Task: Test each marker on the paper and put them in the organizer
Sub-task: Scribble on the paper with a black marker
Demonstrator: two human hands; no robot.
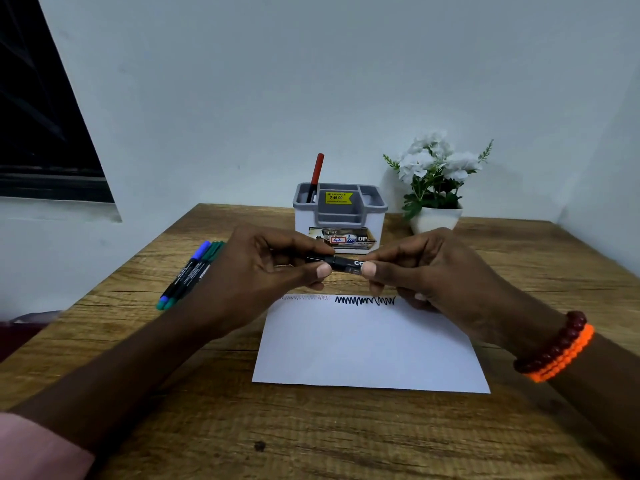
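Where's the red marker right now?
In the head view, the red marker stands in the back-left compartment of the organizer, left of the potted plant.

A home or office desk corner: wooden table (207,427), desk organizer (339,220), potted flowers (434,174), plain wall (311,81).

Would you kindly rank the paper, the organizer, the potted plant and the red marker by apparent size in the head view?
1. paper
2. organizer and potted plant: about alike
3. red marker
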